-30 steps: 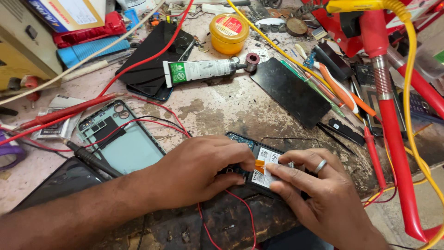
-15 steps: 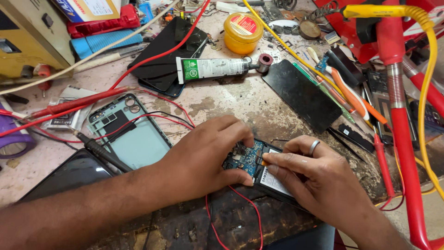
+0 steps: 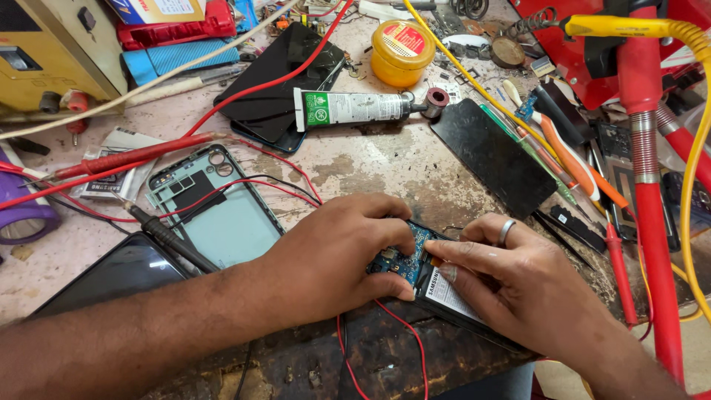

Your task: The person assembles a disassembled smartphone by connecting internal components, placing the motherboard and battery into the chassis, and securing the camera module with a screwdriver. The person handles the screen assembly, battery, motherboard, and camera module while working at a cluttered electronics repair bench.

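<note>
Far left on the tabletop point(image 3: 348, 167): pale green back cover point(image 3: 222, 211), red and black leads across it. My left hand point(image 3: 333, 259) presses fingertips together on the blue board end of the opened phone point(image 3: 437, 285). Phone's long axis runs upper-left to lower-right, battery end pointing toward my right. Right hand point(image 3: 518, 289), ringed, pinches at the battery's top edge. Both hands touch it; neither is clearly nearer.

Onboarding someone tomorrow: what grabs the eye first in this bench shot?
Both hands, left hand and right hand, press on an opened phone with its blue circuit board bare, at the bench's near edge. Behind them lie a pale green back cover under red wires and a white adhesive tube beside a yellow tin.
</note>
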